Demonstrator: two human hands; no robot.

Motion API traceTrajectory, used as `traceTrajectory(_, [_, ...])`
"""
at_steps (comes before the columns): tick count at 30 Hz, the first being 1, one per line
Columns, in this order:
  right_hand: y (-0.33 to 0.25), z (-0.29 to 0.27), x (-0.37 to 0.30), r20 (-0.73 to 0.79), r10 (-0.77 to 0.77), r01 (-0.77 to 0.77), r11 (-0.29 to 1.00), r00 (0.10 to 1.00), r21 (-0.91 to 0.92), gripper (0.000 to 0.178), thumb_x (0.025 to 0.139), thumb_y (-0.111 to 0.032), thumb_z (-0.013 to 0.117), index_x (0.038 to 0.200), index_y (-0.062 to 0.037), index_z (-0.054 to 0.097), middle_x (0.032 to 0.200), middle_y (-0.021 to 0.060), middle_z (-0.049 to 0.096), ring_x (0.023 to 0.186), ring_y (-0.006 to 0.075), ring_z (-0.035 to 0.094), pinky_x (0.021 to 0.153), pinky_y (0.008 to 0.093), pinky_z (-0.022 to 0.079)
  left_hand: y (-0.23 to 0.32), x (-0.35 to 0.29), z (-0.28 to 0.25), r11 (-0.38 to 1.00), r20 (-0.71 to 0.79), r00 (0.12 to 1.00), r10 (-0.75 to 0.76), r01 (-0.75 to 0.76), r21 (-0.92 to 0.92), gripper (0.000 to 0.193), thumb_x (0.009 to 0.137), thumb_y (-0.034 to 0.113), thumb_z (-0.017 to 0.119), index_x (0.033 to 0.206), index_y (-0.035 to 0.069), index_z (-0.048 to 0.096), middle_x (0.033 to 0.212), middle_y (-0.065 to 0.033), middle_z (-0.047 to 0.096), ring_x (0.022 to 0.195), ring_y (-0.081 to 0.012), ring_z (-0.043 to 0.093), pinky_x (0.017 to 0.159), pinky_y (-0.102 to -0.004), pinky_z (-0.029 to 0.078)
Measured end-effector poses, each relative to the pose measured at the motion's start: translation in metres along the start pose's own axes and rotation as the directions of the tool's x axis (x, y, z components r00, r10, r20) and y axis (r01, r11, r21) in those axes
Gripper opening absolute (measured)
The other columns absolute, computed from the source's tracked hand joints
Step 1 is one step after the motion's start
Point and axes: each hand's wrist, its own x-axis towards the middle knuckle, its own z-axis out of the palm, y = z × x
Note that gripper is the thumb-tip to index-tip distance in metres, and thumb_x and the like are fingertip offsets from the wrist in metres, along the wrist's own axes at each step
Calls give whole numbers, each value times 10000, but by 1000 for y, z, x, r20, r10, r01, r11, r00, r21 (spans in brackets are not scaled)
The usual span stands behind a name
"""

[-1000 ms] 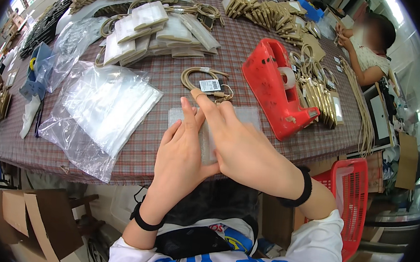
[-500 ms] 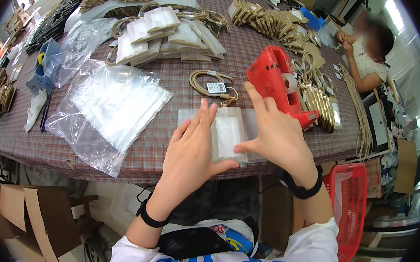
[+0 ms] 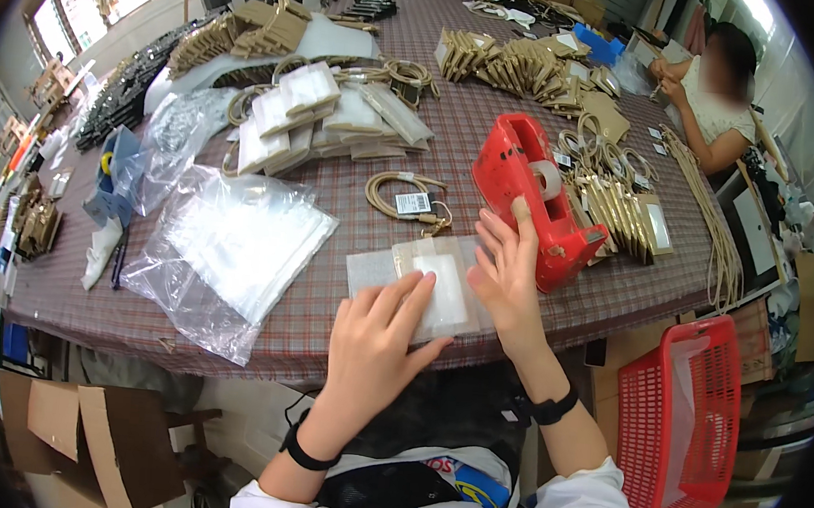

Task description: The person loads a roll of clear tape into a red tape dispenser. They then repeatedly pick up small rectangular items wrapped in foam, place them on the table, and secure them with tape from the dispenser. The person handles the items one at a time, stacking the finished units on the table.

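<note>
In front of me a flat beige pouch (image 3: 446,294) with a white panel lies on a translucent sheet or sleeve (image 3: 367,268). My left hand (image 3: 376,334) rests its outstretched fingers on the pouch's left side. Beside its right edge, my right hand (image 3: 513,281) is raised with its fingers apart and nothing visible in them. One fingertip overlaps the red tape dispenser (image 3: 553,240); whether it touches is unclear. A roll of clear tape (image 3: 547,180) sits in the dispenser. Just beyond the pouch is a coiled beige cord (image 3: 379,194) with a white tag (image 3: 413,203).
Left lies a clear plastic bag (image 3: 233,249) of translucent sleeves. Wrapped white packets (image 3: 293,113) are piled behind it. Gold-edged pieces (image 3: 619,210) with cords stand right of the dispenser. A red basket (image 3: 678,423) is below the table's right side; a person (image 3: 716,102) sits far right.
My right hand has moved off the pouch's right side, its fingers now up by the tape dispenser. My left fingers have come down over the pouch. The whole view has shifted slightly.
</note>
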Motion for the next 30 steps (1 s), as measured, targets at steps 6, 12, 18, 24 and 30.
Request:
traceTrajectory(6, [8,-3,-5,44,-34,36,998,998,-42,1144,961,-328,798,1718,-87,-25,1686,353,207,1613,477,205,1306,601,157,25,8,-2,862,44,950,-308,299,-410,849,785,130,943,1516,4,530,1478,-194,517,911,-192,681,726,-332,569])
traceTrajectory(12, [8,-6,-7,25,-20,19,999,999,50,1119,956,-302,776,1730,-122,-12,1698,287,234,1613,427,233,1311,574,146,24,25,3,582,217,867,-448,467,-666,1109,876,11,834,1711,56,105,1412,-222,549,894,-115,681,681,-250,564])
traceTrajectory(18, [11,-7,-5,10,-41,39,988,999,147,1102,989,-365,755,1729,-115,-23,1697,306,227,1613,436,232,1300,574,171,22,51,-13,390,509,749,-424,658,-644,1038,964,-47,700,1717,71,-4,1189,-200,703,754,-111,696,634,-277,579])
traceTrajectory(24, [12,-10,-4,5,-55,52,972,998,228,1114,1001,-370,766,1712,-58,-34,1671,363,203,1598,480,235,1306,568,173,-11,120,-67,614,267,913,-308,405,-678,829,997,-35,655,1688,55,206,1059,-152,746,785,-152,707,661,-301,597])
traceTrajectory(30, [14,-7,-4,-9,-74,74,975,997,209,1075,1002,-279,766,1708,-41,-10,1667,356,227,1589,472,266,1306,563,189,-81,250,-62,536,102,920,-378,307,-786,676,954,58,736,1575,22,472,932,-103,709,774,-142,671,680,-284,570])
